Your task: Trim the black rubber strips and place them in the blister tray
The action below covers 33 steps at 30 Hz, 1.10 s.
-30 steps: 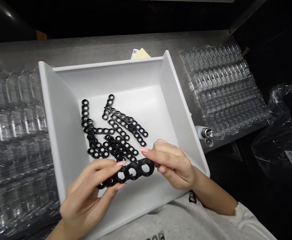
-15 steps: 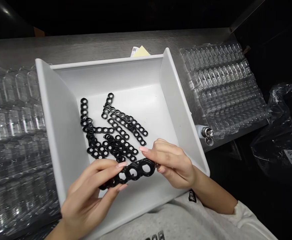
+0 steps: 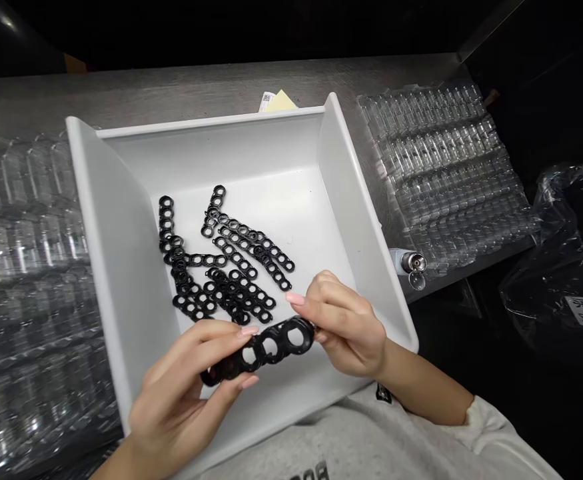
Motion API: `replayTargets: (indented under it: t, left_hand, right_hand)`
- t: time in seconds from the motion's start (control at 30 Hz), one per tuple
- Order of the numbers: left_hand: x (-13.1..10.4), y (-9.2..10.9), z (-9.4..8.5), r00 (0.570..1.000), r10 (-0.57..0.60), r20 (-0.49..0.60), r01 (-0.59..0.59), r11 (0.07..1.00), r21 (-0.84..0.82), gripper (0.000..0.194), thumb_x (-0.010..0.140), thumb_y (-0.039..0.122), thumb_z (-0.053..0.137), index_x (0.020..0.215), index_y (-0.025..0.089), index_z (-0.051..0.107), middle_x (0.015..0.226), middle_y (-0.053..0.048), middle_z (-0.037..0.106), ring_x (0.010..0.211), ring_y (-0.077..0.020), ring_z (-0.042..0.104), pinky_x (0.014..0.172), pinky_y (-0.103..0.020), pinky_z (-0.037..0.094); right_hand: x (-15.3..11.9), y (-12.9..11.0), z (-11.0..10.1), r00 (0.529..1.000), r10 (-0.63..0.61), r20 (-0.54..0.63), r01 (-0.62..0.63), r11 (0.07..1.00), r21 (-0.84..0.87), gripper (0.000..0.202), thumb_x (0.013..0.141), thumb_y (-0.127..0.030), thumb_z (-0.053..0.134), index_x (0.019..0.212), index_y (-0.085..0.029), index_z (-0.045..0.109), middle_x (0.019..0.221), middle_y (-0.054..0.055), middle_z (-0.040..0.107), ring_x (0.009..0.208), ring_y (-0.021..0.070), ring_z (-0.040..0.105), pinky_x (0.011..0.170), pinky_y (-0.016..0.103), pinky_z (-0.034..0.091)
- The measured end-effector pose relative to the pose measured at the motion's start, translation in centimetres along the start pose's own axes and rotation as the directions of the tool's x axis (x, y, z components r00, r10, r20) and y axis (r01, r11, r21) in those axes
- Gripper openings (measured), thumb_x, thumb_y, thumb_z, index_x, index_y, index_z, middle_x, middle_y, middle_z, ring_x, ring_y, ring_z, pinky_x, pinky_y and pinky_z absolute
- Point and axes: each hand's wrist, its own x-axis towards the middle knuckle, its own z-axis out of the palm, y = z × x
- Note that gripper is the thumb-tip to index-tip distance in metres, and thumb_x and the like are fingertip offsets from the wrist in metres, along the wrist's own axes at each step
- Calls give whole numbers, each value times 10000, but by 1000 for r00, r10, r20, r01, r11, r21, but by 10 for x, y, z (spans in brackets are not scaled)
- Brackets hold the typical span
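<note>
A black strip with a row of round holes [image 3: 274,345] is held up over the near part of the white tray [image 3: 291,413]. My left hand [image 3: 184,380] pinches its left half between thumb and fingers. At the strip's right end, the fingertips of my right hand [image 3: 348,323] are closed on its edge; part of that contact is hidden. Several more black holed strips [image 3: 236,297] lie loose and overlapping on the tray floor beyond my hands, mostly towards its left and middle.
Clear ribbed plastic trays lie left of the white tray [image 3: 26,267] and on its right [image 3: 451,167]. A small metal-ended object [image 3: 414,262] rests by the tray's right wall. Paper labels [image 3: 278,101] show behind the tray. Clear plastic film [image 3: 556,233] hangs at far right.
Both hands have shifted very slightly, and the held strip sits a little further right with it turned a touch. The loose strips in the tray stay as they were.
</note>
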Motion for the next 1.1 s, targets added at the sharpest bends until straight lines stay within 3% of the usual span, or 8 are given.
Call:
replayTargets:
  t: [0.1,0.17,0.27,0.37,0.57,1.1]
  left_hand:
    - [1,1,0,1000,-14,-3,14,1000,13,617,730,-25,705,1301,193,617,1053,-111,689,913,-211,638,682,-277,569]
    - [1,1,0,1000,-12,-15,13,1000,17,612,733,-18,705,1298,203,621,1040,-108,695,894,-213,639,667,-283,566]
    - [0,1,-1,999,-4,-33,5,1000,14,612,724,-21,710,1292,192,627,1032,-111,697,885,-219,638,653,-291,562]
    - [-1,0,-1,999,-17,-30,18,1000,24,616,718,-20,716,1289,196,631,1036,-110,696,879,-221,644,646,-293,562]
    - [-2,-1,-2,1000,-13,0,13,999,49,644,731,-38,707,1319,203,604,1058,-112,681,901,-213,629,659,-286,554]
    - [-3,1,0,1000,-10,23,9,998,60,632,762,-83,676,1333,170,576,1092,-83,638,964,-173,598,707,-265,512]
  right_hand:
    - [-4,-1,1,991,45,-126,-45,999,5,399,994,-221,442,1386,-221,514,751,25,599,631,142,525,588,304,454]
    - [-6,-2,1,974,150,-170,-132,985,116,322,1005,-232,424,1301,-221,549,758,20,579,630,130,536,556,274,455]
    - [-5,-4,-1,962,254,-100,-218,934,283,227,1019,-205,375,1079,-196,594,770,22,568,671,126,568,575,263,469]
    - [-2,-6,-3,967,256,-7,-246,934,259,223,1013,-207,401,942,-169,609,771,40,591,717,140,565,633,285,479]
    - [0,-7,-3,961,270,53,-274,931,239,331,959,-452,533,984,-136,626,801,56,610,662,125,501,569,261,436]
    - [-1,-7,-3,963,259,79,-269,948,171,319,968,-432,523,1004,-133,629,817,72,635,687,132,543,581,268,487]
